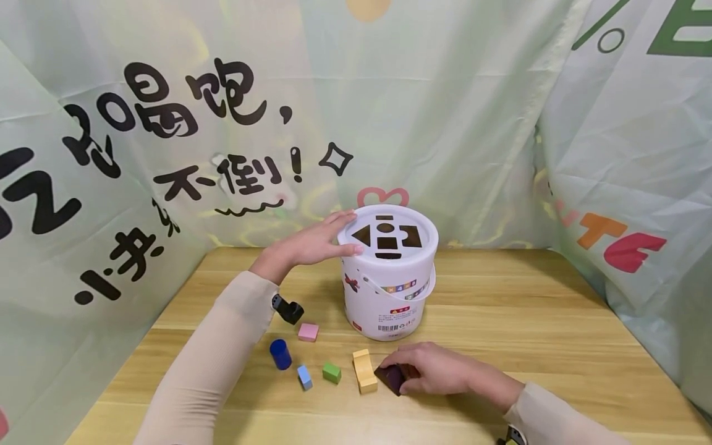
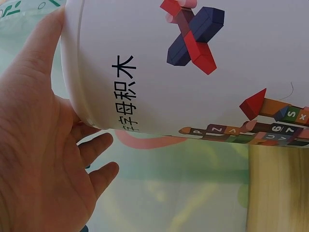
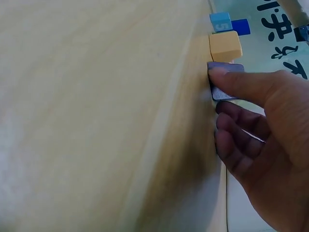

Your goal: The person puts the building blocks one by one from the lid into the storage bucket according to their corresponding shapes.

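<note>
A white lidded bucket stands upright on the table, its lid pierced by several shaped holes. Against the lid's left edge rests my left hand, thumb toward the near side and fingers spread along the rim. The left wrist view shows its outer fingers reaching loosely past the printed bucket. My right hand pinches a dark purple, triangular-looking block at the table top, in front of the bucket. Its thumb lies on the block in the right wrist view. Directly left of that block is a yellow curved block.
Left of the yellow block lie a green block, a light blue block, a dark blue cylinder and a pink block. The bucket's handle hangs at its right front. Printed curtains surround the wooden table.
</note>
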